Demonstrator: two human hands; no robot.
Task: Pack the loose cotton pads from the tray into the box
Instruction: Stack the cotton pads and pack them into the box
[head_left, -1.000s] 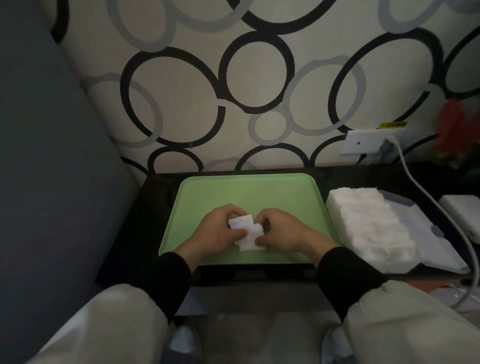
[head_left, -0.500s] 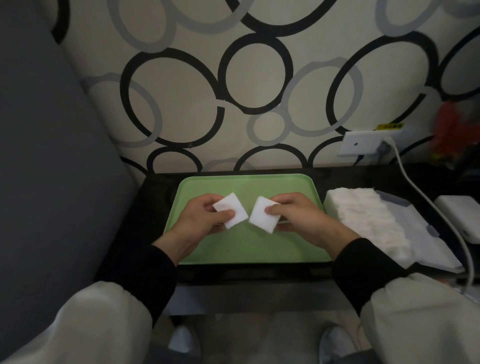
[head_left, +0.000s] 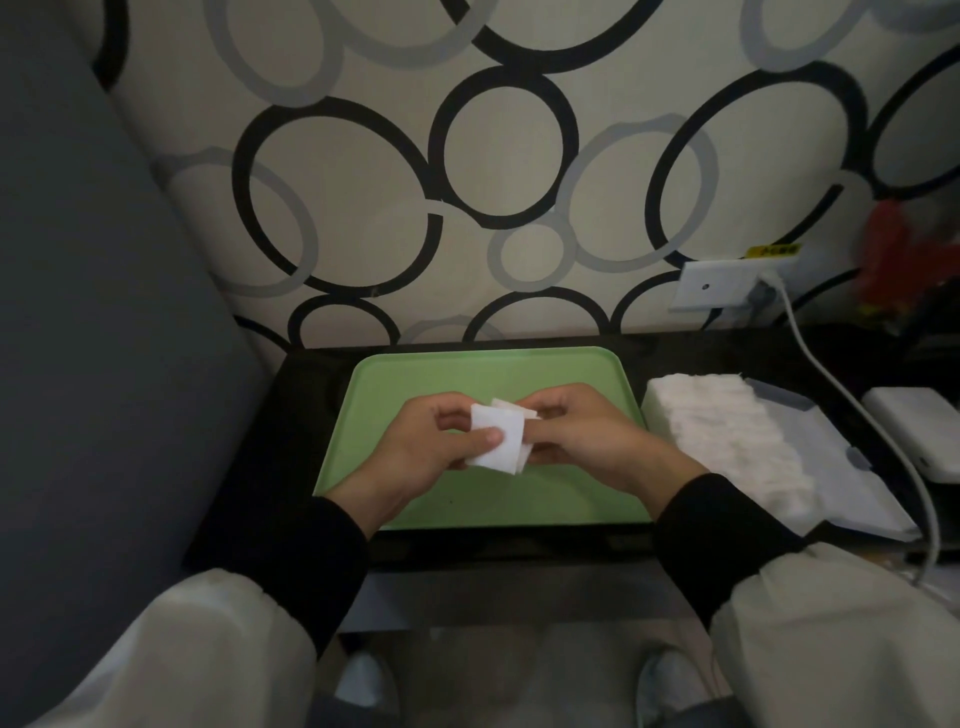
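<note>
The left hand (head_left: 431, 447) pinches a small stack of white cotton pads (head_left: 501, 441), its thumb pressed flat on the front pad and its fingers curled behind. The right hand (head_left: 587, 436) grips the same stack from the other side, fingers bent round its edge. The pads are held in the air above the middle of the green tray (head_left: 493, 371), slightly fanned. The tray lies on a black table (head_left: 296, 415). Just beside the tray on the right is the open box (head_left: 821, 431), with a long row of pads (head_left: 727, 436) packed on edge. A white cable (head_left: 852, 415) runs past the box.
</note>
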